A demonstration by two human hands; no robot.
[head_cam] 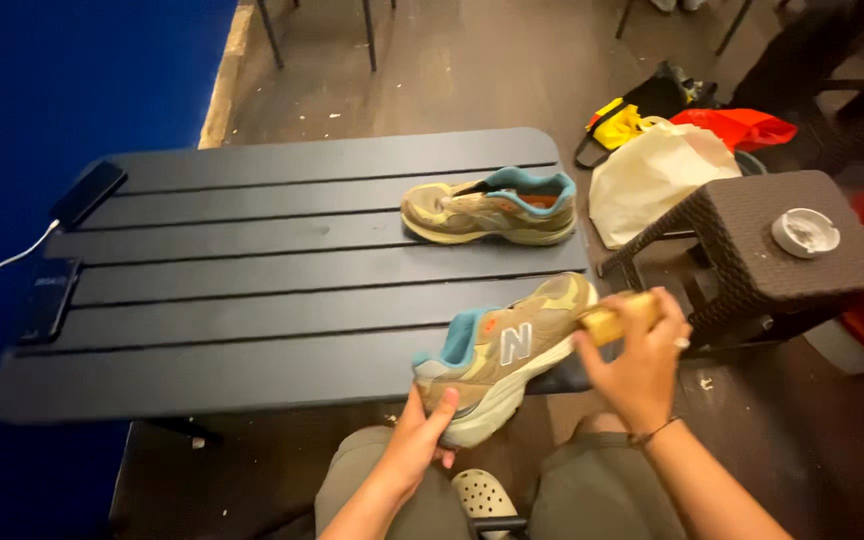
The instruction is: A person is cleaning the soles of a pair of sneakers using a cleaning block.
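My left hand (420, 432) grips the heel of a tan and olive sneaker (500, 352) with a teal lining, holding it on its side above my lap at the table's near edge. My right hand (634, 362) is closed around a small wooden-backed brush (607, 322) pressed against the shoe's toe end. A second matching sneaker (492, 207) sits upright on the dark slatted table (252, 290), toward its far right.
Two dark phones (87, 193) (49, 297) lie at the table's left edge, one on a white cable. A brown wicker stool (752, 250) with a round white object stands to the right. White, yellow and red bags (657, 170) lie on the floor behind it.
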